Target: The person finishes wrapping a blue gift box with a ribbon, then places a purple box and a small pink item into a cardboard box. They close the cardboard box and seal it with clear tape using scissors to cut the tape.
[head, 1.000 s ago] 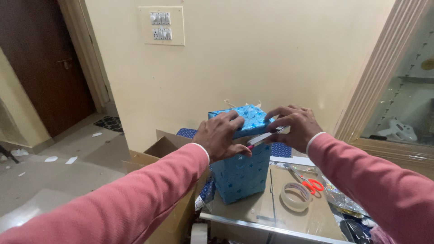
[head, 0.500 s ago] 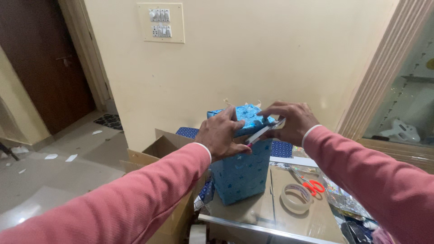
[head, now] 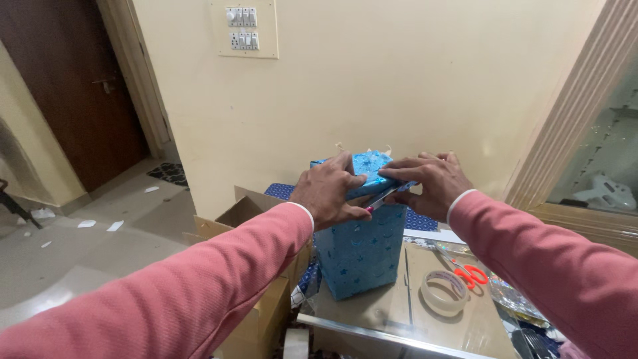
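A tall box [head: 362, 246] wrapped in shiny blue starred paper stands upright on the glass bench [head: 399, 319], near its left edge. Its top flap is folded over, and both hands rest on that top. The left hand [head: 327, 193] lies flat over the box's near left corner, fingers spread across the paper; its grip is apart, pressing rather than clamped. The right hand [head: 428, 183] covers the box's right top edge, its fingertips closed together on a strip of tape [head: 384, 195] that runs along the fold; a small pink end shows at the strip's lower left tip, just beside the left thumb.

Left of the box, an open cardboard carton [head: 249, 266] sits lower than the bench, flaps up; what lies inside cannot be seen. Right of the box, on the glass, a roll of clear tape [head: 444, 292] lies flat, and just beyond it are scissors with orange handles [head: 470, 274]. Further right of the box, crumpled silver foil paper [head: 515, 299] lies at the bench edge. Behind the box, dark blue patterned paper [head: 415, 221] lies flat. High on the cream wall above the box, a pale rectangular switch plate [head: 243, 30] holds two rows of switches
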